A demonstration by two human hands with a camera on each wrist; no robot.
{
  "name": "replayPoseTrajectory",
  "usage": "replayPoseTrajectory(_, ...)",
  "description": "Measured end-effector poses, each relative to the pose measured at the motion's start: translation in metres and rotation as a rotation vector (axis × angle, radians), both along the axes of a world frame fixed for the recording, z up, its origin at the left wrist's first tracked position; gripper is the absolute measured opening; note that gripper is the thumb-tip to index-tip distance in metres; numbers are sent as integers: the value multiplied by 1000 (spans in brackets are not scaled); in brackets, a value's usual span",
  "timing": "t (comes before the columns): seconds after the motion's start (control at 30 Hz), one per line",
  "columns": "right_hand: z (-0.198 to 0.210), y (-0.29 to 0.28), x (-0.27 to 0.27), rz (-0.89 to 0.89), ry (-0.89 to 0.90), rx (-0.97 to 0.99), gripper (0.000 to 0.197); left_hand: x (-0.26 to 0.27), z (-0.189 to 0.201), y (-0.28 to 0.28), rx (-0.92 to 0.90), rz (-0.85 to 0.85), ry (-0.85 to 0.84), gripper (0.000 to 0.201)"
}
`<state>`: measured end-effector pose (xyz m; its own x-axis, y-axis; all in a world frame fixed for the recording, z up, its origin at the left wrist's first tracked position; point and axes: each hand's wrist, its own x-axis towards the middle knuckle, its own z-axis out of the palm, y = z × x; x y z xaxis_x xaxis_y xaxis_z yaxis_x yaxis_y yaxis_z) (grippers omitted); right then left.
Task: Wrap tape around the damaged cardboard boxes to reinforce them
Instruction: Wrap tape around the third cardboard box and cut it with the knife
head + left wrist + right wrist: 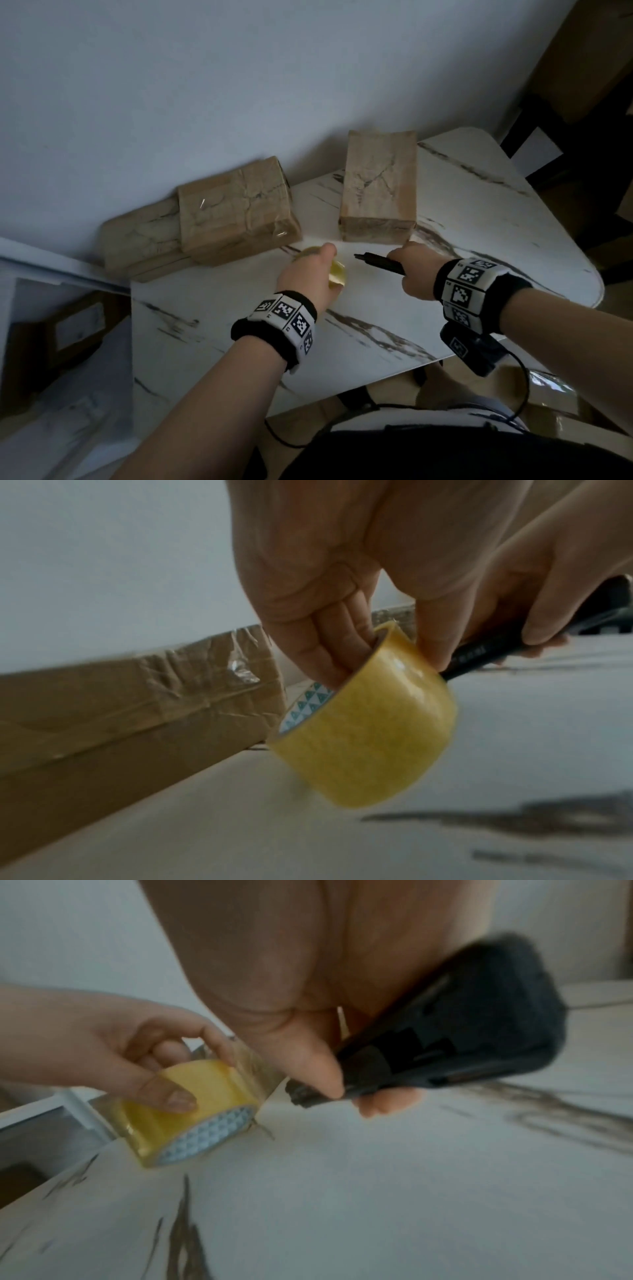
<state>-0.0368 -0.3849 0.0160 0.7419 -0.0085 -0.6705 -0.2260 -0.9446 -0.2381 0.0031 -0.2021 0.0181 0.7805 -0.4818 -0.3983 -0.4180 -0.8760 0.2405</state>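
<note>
Left hand (310,274) grips the tape roll (368,721), right hand (416,270) clutches the utility knife (445,1039); upright cardboard box (378,190) stands just beyond the right one.

Dim, flat light, wrist views motion-blurred, wide-angle edge distortion

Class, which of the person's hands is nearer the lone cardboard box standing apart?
Right. The right hand sits just below the lone box; the left hand is farther left, holding the tape roll.
</note>
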Motion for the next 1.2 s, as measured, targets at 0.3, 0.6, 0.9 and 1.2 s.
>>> replayPoseTrajectory(0.3,-28,23,-16,14,-72,75,57,-20,-27,31,134,-132,-45,49)
replayPoseTrajectory(0.6,-49,31,-33,33,-263,34,57,-26,-36,38,107,-139,-35,50)
replayPoseTrajectory(0.9,-40,27,-25,54,-307,-5,49,-26,-25,31,42,-109,-85,41)
replayPoseTrajectory(1.2,-4,-2,11,-118,-651,-182,68,-6,-5,-4,-36,-103,-165,46)
